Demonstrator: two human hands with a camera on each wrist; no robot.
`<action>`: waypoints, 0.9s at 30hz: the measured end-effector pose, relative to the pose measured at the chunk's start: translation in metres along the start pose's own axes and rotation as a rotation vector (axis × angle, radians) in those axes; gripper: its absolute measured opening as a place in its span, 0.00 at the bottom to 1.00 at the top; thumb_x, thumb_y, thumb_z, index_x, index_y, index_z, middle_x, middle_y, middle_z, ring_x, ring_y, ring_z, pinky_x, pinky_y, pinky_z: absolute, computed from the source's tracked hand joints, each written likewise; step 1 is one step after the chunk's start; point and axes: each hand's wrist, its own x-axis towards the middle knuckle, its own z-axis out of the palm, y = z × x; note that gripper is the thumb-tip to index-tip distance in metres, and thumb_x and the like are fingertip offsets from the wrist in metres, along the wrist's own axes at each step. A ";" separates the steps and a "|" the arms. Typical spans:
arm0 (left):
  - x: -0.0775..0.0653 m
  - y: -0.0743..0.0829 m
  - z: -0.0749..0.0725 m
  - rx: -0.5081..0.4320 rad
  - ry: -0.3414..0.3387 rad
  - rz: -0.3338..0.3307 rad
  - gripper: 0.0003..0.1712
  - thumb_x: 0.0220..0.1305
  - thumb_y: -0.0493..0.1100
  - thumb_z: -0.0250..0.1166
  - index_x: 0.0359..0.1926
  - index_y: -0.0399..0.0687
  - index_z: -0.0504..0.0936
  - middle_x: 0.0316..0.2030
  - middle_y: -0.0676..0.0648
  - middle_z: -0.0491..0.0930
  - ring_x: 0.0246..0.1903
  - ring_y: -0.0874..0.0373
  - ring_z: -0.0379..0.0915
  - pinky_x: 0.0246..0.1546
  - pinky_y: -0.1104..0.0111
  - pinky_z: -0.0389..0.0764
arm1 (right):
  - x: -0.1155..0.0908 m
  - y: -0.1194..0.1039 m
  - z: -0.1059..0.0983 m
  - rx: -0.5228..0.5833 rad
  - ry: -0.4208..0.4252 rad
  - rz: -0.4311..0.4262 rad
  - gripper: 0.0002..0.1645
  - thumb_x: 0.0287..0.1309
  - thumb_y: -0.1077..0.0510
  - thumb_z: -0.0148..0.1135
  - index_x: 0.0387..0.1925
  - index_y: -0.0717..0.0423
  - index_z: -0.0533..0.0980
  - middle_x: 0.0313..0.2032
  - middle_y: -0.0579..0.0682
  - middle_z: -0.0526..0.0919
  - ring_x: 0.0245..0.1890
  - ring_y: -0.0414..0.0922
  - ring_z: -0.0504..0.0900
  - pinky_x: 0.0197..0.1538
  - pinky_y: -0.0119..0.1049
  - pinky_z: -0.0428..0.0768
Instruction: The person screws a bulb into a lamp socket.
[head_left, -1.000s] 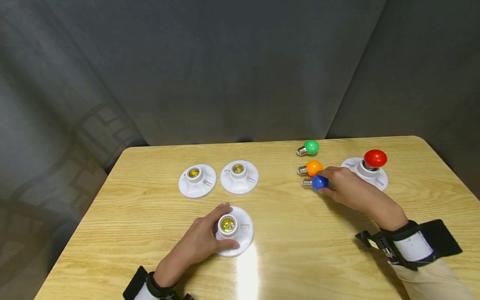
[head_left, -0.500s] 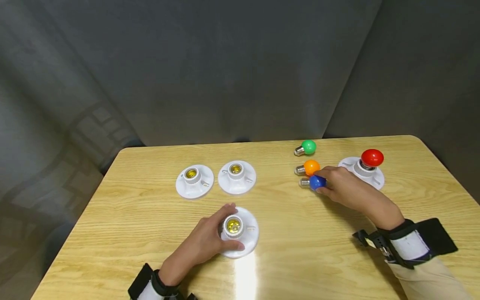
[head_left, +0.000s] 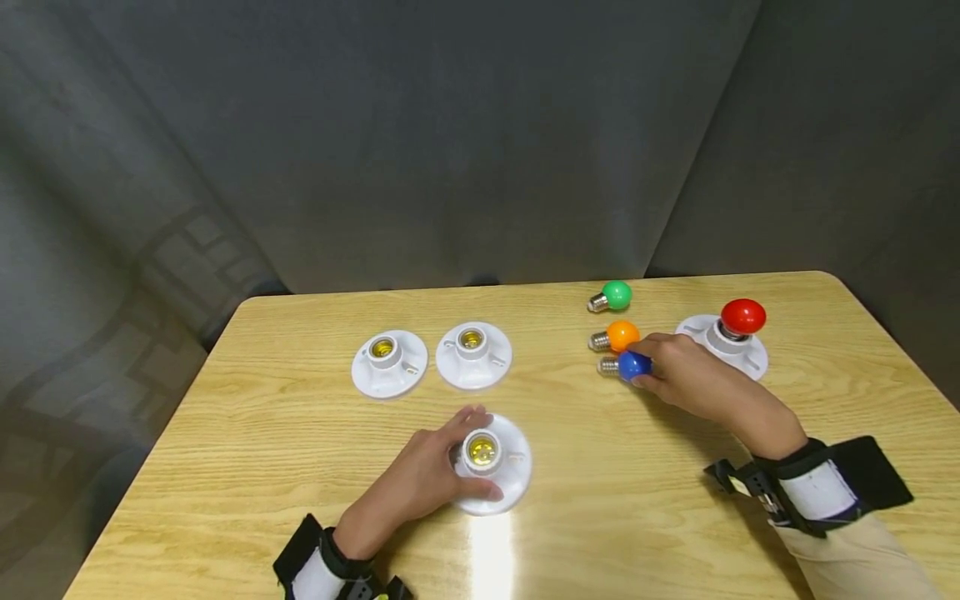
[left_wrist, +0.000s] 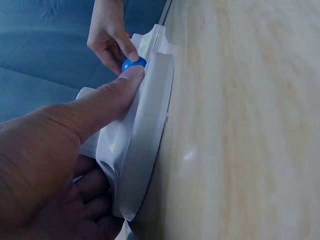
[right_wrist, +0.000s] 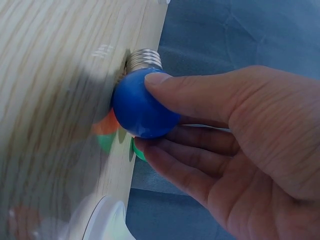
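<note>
In the head view my left hand (head_left: 420,479) grips a white lamp holder (head_left: 517,479) on the table, thumb on the near side and fingers on the far side. Its brass-coloured socket faces up with no bulb in it. The left wrist view shows my thumb along the holder's disc-shaped base (left_wrist: 150,120). To the right, my right hand (head_left: 693,379) pinches a blue light bulb (head_left: 633,366) by its globe. Its silver screw cap (right_wrist: 145,59) points away from the palm. The bulb lies on its side at the table surface, close to an orange bulb (head_left: 622,335).
A green bulb (head_left: 617,294) lies behind the orange one. At the right, a red bulb (head_left: 743,317) stands in another lamp holder (head_left: 752,363). Two bulbless holders, one left (head_left: 386,383) and one beside it (head_left: 471,380), sit further back. A dark curtain (head_left: 480,150) hangs behind the table.
My left hand has slid the lamp holder to the right across the table. My right hand stays at the blue bulb with almost no movement.
</note>
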 end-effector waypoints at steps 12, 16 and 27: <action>0.006 0.006 0.006 0.005 -0.010 0.027 0.47 0.39 0.57 0.78 0.63 0.47 0.75 0.66 0.38 0.69 0.60 0.44 0.68 0.62 0.48 0.72 | 0.000 0.000 0.000 0.006 -0.005 0.006 0.20 0.46 0.68 0.73 0.43 0.73 0.80 0.38 0.65 0.86 0.34 0.54 0.83 0.40 0.57 0.87; 0.008 0.008 0.008 -0.004 -0.016 0.022 0.47 0.40 0.57 0.78 0.63 0.48 0.74 0.67 0.39 0.69 0.60 0.45 0.69 0.61 0.49 0.73 | 0.000 0.000 0.000 0.007 -0.008 0.010 0.20 0.46 0.68 0.73 0.43 0.73 0.80 0.38 0.65 0.86 0.34 0.54 0.83 0.41 0.57 0.86; 0.012 0.012 0.014 0.002 -0.006 0.020 0.48 0.40 0.60 0.77 0.64 0.51 0.74 0.67 0.42 0.69 0.60 0.46 0.69 0.60 0.49 0.74 | -0.001 -0.002 -0.001 0.002 0.000 0.010 0.18 0.46 0.68 0.73 0.41 0.72 0.80 0.36 0.62 0.86 0.32 0.51 0.82 0.39 0.56 0.87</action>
